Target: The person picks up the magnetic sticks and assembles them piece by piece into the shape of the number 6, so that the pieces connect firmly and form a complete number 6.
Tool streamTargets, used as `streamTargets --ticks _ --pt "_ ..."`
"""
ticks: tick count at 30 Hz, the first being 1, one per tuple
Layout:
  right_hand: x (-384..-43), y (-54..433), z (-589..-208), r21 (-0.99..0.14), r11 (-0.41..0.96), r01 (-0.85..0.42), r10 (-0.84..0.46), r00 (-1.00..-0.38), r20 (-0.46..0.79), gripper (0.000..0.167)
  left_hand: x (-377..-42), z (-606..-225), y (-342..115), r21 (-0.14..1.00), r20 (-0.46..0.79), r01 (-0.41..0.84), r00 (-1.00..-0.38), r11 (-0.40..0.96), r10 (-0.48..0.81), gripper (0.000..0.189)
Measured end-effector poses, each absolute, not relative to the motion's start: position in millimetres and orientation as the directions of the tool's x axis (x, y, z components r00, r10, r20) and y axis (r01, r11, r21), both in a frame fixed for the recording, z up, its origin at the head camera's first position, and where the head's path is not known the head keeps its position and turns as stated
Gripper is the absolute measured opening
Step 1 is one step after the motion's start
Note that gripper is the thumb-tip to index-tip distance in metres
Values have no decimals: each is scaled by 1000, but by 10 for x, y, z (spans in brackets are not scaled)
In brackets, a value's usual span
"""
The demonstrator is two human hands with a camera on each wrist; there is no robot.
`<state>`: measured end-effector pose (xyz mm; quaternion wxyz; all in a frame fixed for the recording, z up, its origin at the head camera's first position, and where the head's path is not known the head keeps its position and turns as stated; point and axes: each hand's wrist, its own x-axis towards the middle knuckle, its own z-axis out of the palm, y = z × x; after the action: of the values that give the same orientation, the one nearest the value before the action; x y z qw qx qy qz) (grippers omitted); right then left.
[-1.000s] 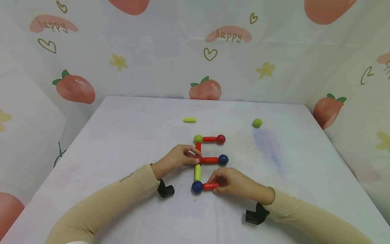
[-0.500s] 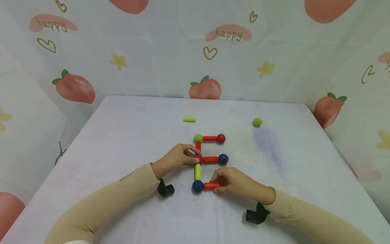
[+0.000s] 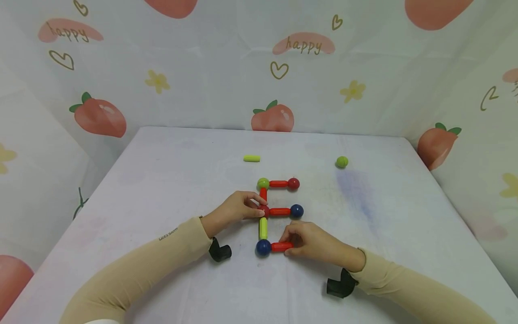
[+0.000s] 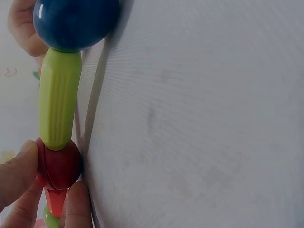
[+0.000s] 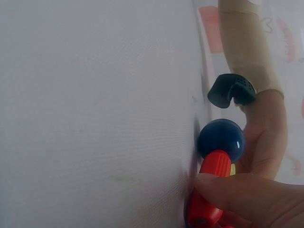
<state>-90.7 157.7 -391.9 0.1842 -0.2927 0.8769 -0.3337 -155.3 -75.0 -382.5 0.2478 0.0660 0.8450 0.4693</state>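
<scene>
Sticks and balls joined in an E shape lie mid-table. My left hand [image 3: 238, 207] pinches the red ball [image 4: 59, 164] at the middle joint between thumb and fingers. The thumb and fingers of my right hand [image 3: 313, 243] grip the lowest red stick [image 3: 281, 246] near its free end. That stick's other end meets a dark blue ball [image 3: 263, 247]. From this ball a yellow-green stick [image 4: 61, 99] runs up to the pinched red ball. A second red stick [image 3: 280, 211] leads right from the middle joint to another blue ball [image 3: 296, 211].
Above, a green ball [image 3: 263, 183], a red stick [image 3: 278, 183] and a red ball [image 3: 293, 183] form the top arm. Farther back lie a loose yellow-green stick [image 3: 252, 158] and a loose green ball [image 3: 341, 162]. Black wrist cameras [image 3: 340, 284] hang below both sleeves.
My right hand has shifted very slightly right with the lowest red stick. The lower blue ball has moved right along with it. My left hand stays on the red ball.
</scene>
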Motion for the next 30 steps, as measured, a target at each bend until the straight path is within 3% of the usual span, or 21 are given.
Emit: streamTargets --ticks 22,30 --pt "-956 1573 -3760 -705 625 -334 -621 -760 -192 26 -1564 -3834 -747 821 -370 -137 -867 554 334 22" --pt "-1100 1589 -3433 -714 580 -391 -627 -775 -85 27 -1564 -3834 -755 825 -366 -136 -867 548 337 23"
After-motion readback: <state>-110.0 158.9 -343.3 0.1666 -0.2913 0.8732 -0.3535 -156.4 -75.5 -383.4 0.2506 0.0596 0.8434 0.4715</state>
